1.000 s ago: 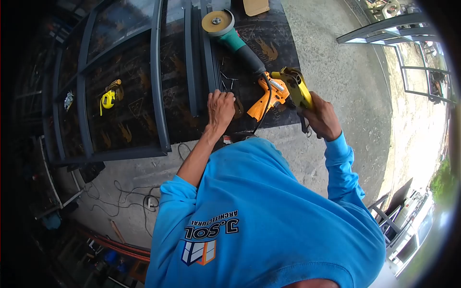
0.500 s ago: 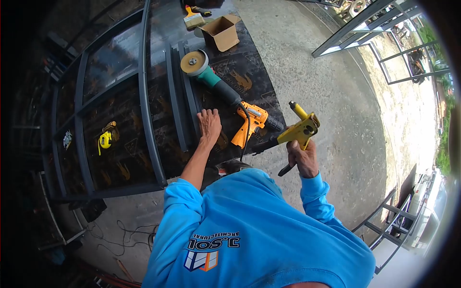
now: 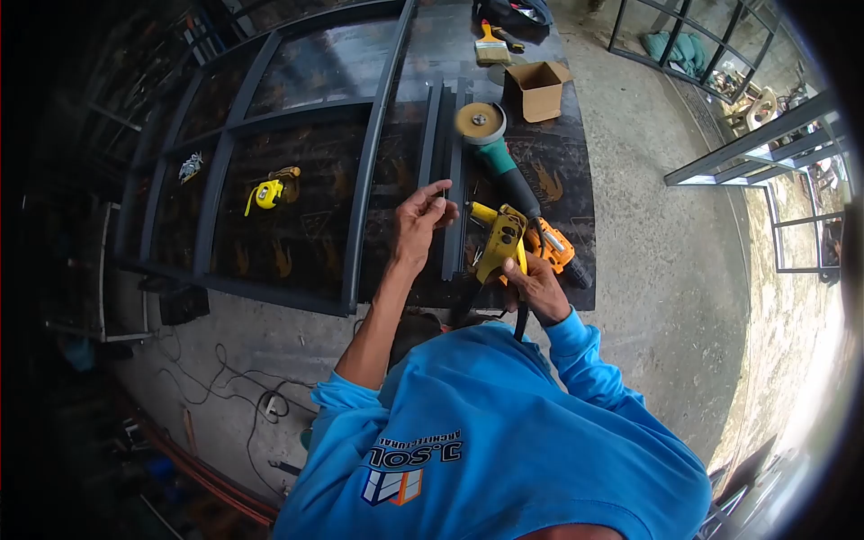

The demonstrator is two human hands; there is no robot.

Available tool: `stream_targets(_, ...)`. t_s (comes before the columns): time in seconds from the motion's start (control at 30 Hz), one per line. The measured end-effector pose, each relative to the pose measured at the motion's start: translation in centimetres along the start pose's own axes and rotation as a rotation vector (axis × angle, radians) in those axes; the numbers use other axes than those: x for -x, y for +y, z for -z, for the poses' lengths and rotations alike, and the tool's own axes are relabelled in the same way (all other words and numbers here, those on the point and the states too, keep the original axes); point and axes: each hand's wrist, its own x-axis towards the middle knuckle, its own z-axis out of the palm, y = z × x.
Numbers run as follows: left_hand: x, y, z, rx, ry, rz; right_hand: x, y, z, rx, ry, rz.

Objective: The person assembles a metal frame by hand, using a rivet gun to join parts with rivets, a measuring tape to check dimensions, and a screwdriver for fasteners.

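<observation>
My right hand (image 3: 537, 286) is closed around the handle of a yellow hand riveter (image 3: 500, 245), held over the near edge of the dark work table (image 3: 565, 148). My left hand (image 3: 418, 227) is raised just left of it, palm partly turned up. Its thumb and fingertips pinch a thin, small piece that looks like a rivet (image 3: 445, 192). Beneath and beyond the hands lie dark metal bars (image 3: 430, 135). A green angle grinder (image 3: 498, 160) with a tan disc rests past the riveter. The riveter partly covers an orange cordless drill (image 3: 553, 245).
A large dark metal frame (image 3: 367, 180) lies across the table's left side. Inside its outline are a yellow tape measure (image 3: 267, 193) and a small clear packet (image 3: 191, 167). An open cardboard box (image 3: 538, 103) and a paintbrush (image 3: 491, 49) sit farther back. Cables (image 3: 225, 369) trail over the floor.
My left hand has lifted off the table beside the bars, now pinching something thin. My right hand has brought the riveter left, closer to the left hand. The view has turned rightward across the scene.
</observation>
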Motion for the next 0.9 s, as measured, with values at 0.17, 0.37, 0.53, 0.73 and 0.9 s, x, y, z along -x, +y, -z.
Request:
stream_targets(0.17,4.9,2.6,4.3,0.494,0.289,-0.032,-3.1,0.5,-5.4,-0.020,-0.240,-0.025)
stream_targets(0.37,9.2,3.3,8.0,0.572,0.500,-0.153,-3.5,0.5,-10.6,0.015,-0.400,-0.050)
stream_targets(0.53,12.9,3.3,11.1,0.654,0.641,-0.242,-3.0,1.1,-15.6,0.002,-0.485,-0.076)
stream_targets(0.73,18.9,2.7,14.5,0.632,0.508,-0.297,-2.2,2.9,-18.5,0.002,-0.913,-0.237)
stream_targets(0.9,22.7,0.5,16.8,0.418,0.510,-0.126,-1.6,2.7,-21.5,0.194,-0.698,-0.168)
